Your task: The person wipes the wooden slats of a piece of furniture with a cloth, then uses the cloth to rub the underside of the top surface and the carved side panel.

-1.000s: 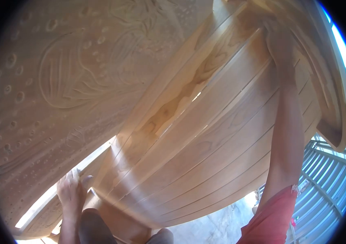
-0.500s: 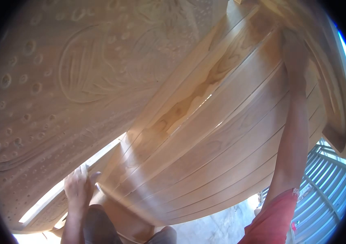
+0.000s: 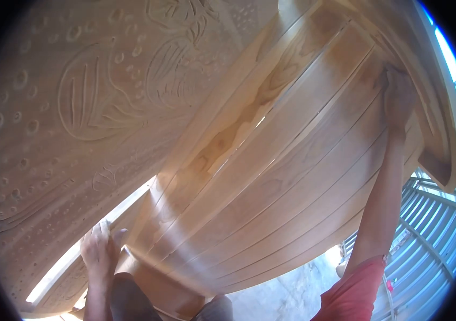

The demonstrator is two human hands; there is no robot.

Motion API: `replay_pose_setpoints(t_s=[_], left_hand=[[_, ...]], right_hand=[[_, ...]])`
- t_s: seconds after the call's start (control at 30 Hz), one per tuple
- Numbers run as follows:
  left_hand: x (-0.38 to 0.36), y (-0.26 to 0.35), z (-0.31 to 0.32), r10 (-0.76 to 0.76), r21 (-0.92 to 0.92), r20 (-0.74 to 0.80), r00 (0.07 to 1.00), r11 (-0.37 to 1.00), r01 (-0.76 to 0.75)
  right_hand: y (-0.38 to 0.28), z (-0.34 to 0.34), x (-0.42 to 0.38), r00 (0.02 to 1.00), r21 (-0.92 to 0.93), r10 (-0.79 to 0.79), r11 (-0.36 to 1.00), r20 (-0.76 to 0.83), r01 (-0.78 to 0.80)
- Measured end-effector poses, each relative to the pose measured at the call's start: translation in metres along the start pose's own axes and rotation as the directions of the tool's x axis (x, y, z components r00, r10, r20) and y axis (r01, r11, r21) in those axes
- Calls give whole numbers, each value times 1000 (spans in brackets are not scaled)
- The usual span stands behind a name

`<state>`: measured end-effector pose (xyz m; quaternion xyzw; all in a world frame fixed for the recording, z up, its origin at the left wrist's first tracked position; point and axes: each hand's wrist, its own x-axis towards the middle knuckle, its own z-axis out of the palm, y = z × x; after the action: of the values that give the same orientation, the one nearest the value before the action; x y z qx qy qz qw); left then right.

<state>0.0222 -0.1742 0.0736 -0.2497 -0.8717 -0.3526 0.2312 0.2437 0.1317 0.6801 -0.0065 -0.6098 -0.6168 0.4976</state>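
Observation:
A slatted wooden seat [image 3: 270, 187] with narrow gaps between its boards fills the middle. My left hand [image 3: 99, 249] grips the wooden edge at the lower left, beside a bright gap under the carved panel [image 3: 99, 107]. At the upper right my right hand [image 3: 398, 96] is on the slats, close to the curved wooden rail [image 3: 431, 107]. Its fingers look closed and are in shadow; whether they hold anything is hidden.
Pale metal bars [image 3: 431, 241] stand at the lower right. A light floor [image 3: 292, 283] shows below the seat. My knees [image 3: 134, 297] are at the bottom edge, by a brown wooden board [image 3: 169, 283].
My right hand has moved down along the slats, toward me. The view has shifted slightly, and my left hand keeps its place on the edge.

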Motion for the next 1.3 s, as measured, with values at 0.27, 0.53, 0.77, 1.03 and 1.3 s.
replay_pose_setpoints(t_s=[0.27,0.53,0.77,1.03,1.3], left_hand=[[2,2,0,19,29,6,1000,999,-19],[2,9,0,0,40,0,1000,999,0],[2,1,2,74,22,-57,996,997,-73],[1,1,2,46,44,-36,998,998,-44],[1,0,6,47,88,-33,998,995,-44]], right_hand=[[-27,16,26,922,-215,220,964,318,-155],[8,67,23,983,-159,99,984,154,-75],[6,-10,-19,992,107,114,987,61,-120],[-29,-2,6,988,83,148,985,52,-152],[-13,43,27,967,-194,133,977,219,-91]])
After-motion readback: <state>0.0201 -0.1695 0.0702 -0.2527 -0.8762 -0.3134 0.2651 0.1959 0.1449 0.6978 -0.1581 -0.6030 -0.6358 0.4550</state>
